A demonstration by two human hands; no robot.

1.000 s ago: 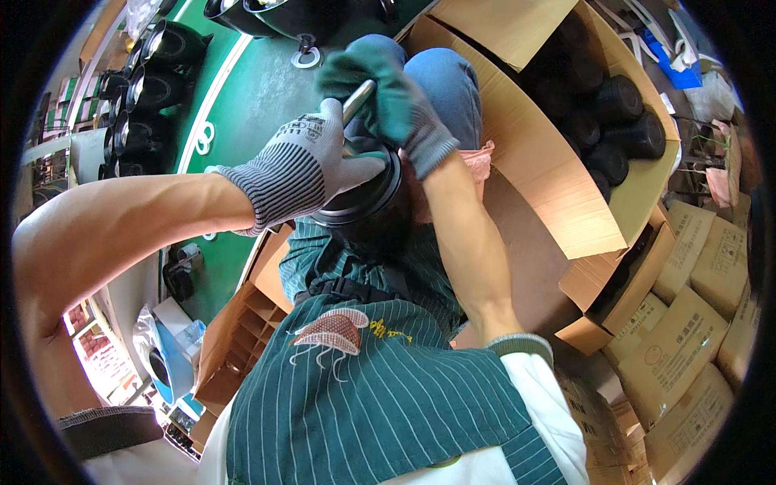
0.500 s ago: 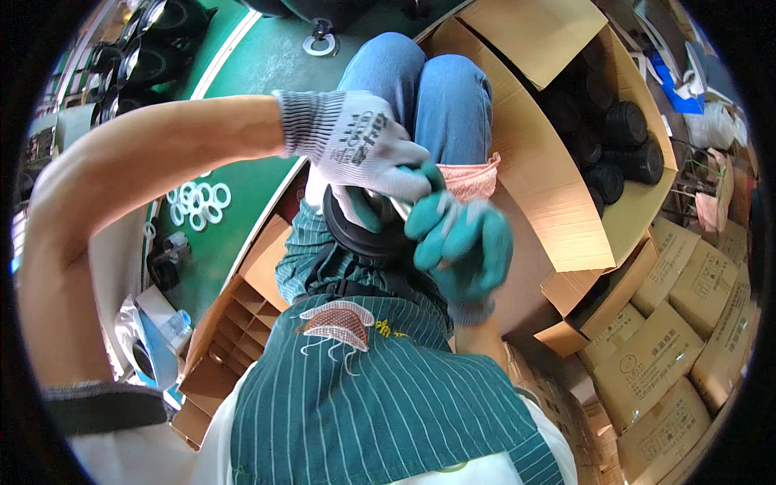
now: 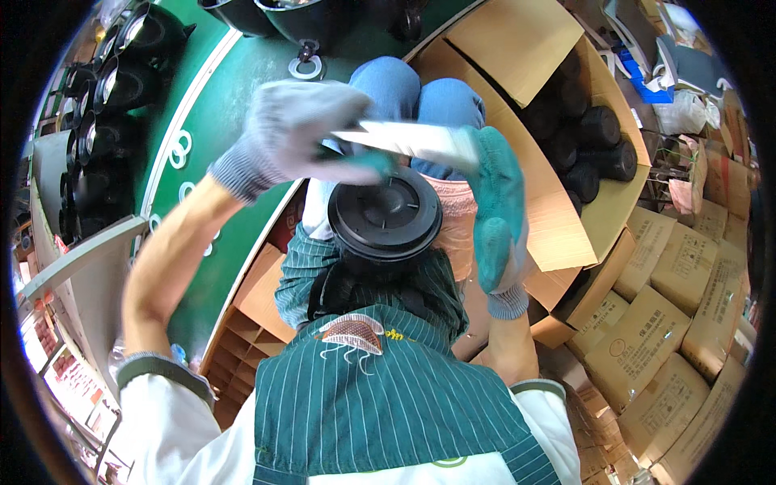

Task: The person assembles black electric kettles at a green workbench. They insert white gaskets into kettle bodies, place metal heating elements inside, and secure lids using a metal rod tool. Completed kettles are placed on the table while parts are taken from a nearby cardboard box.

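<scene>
Black round part (image 3: 385, 217); green-striped apron (image 3: 380, 404); gloves grey (image 3: 295, 133), possibly teal (image 3: 495, 214).

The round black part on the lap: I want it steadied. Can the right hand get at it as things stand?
Probably yes. The right hand hangs just right of the round black part with nothing between them, though its fingers seem to hold one end of a white strip.

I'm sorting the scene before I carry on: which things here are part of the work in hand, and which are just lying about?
In hand:
- left hand and right hand, gloved, holding a blurred white strip
- round black part on the lap

Lying about:
- open carton of black cylinders
- white rings on the green surface
- stacked cardboard boxes
</scene>
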